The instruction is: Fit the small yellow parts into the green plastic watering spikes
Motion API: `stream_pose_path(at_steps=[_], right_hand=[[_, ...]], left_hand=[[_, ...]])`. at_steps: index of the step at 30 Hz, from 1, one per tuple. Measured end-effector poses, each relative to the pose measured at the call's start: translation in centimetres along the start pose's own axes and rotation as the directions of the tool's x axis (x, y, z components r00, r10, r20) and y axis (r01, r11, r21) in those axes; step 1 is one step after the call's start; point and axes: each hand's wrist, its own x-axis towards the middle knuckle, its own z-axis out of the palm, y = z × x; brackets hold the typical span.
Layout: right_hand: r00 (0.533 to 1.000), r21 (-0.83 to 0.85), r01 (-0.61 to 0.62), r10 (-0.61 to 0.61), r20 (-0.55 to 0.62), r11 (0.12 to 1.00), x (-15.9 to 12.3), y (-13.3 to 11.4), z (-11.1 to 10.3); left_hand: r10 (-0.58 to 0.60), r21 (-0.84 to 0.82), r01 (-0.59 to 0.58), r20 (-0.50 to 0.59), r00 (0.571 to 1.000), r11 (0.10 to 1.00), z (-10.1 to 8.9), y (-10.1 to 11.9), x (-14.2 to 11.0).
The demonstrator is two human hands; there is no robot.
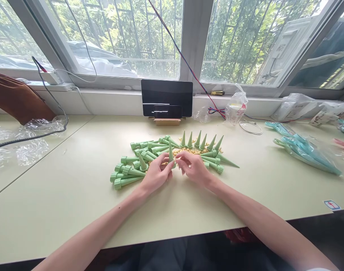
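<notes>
My left hand (156,175) pinches the base of an upright green plastic cone spike (170,152), tip pointing up. My right hand (193,167) meets it at the same spot, fingers curled at the cone's base; what they pinch is too small to tell. Behind the hands lies a pile of green cone spikes (132,165) on their sides. A row of several green cones (201,141) stands upright at the back. Small yellow pieces (188,151) are scattered between the cones, on the pale green table (76,180).
A dark tablet (166,98) and a phone stand on a holder by the window sill. Clear plastic wrap (16,146) and a black cable lie at the left. Teal plastic parts in bags (307,152) lie at the right, with a tied bag (236,107) near the sill.
</notes>
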Motion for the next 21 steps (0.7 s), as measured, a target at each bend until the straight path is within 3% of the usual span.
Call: stream_pose_path(at_steps=[21], right_hand=[[0.999, 0.028, -0.041, 0.041, -0.002, 0.999, -0.04, -0.46, -0.07]], left_hand=[[-0.059, -0.044, 0.059, -0.007, 0.998, 0.997, -0.27, 0.48, -0.07]])
